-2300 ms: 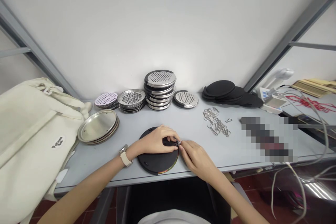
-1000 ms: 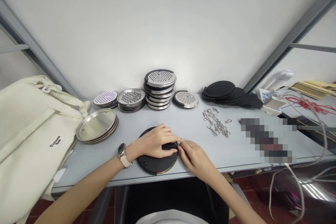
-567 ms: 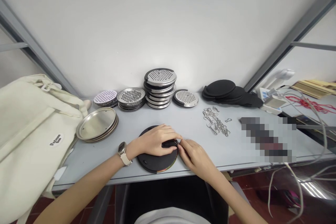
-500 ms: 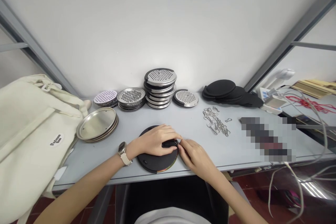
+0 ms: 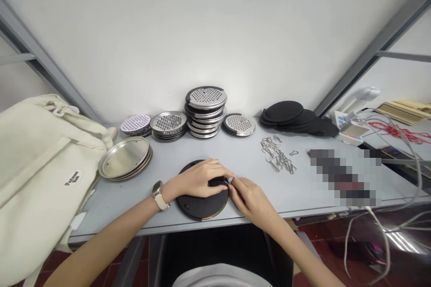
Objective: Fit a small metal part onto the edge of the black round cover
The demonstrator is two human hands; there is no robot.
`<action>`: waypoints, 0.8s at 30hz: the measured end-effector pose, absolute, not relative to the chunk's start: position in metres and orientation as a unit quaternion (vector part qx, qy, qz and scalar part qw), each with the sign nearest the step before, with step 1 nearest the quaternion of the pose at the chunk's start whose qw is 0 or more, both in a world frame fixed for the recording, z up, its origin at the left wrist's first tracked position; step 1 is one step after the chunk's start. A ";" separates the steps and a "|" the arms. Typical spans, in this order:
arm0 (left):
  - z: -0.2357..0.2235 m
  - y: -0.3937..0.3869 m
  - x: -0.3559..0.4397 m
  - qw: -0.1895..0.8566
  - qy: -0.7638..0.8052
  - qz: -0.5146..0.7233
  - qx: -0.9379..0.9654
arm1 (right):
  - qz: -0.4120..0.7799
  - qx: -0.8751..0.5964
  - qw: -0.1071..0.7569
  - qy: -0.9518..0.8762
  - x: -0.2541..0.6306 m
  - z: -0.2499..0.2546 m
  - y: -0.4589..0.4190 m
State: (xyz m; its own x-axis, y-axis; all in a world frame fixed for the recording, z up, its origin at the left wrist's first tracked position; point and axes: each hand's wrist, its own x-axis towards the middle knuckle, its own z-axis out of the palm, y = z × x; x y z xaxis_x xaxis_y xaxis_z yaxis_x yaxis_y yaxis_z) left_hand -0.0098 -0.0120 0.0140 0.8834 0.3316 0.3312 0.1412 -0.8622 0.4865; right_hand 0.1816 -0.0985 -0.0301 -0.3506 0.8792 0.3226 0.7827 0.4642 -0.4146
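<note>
My left hand (image 5: 202, 180) covers the black disc (image 5: 206, 205), grip unclear; my right hand (image 5: 252, 199) pinches the metal clip (image 5: 226, 181) between them; likely light, springy, best held by its end.

On the table (image 5: 242, 157), the grater stack (image 5: 206, 119) stands behind the disc (image 5: 205, 208), left of the clip pile (image 5: 283, 162).

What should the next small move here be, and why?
Perhaps a gentle test tug by the right hand, which seems to pinch the small metal clip at the edge of the black disc: the left hand lies across the disc, and whether the clip is fastened is hidden.
</note>
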 end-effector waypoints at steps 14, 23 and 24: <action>0.013 -0.008 -0.008 0.317 0.158 0.209 0.911 | 0.128 -0.516 0.279 -0.799 0.182 -0.030 -0.098; 0.012 -0.008 -0.008 0.323 0.170 0.207 0.908 | 0.119 -0.521 0.277 -0.798 0.182 -0.032 -0.097; 0.012 -0.008 -0.008 0.324 0.170 0.207 0.907 | 0.113 -0.520 0.278 -0.800 0.182 -0.031 -0.097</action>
State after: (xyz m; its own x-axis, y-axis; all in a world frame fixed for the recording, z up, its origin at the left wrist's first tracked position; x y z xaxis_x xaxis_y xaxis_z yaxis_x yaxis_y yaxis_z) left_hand -0.0078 -0.0079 0.0120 0.8565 0.4426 0.2655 0.1744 -0.7324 0.6582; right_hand 0.1817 -0.0971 -0.0315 -0.3053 0.8943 0.3271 0.7684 0.4343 -0.4701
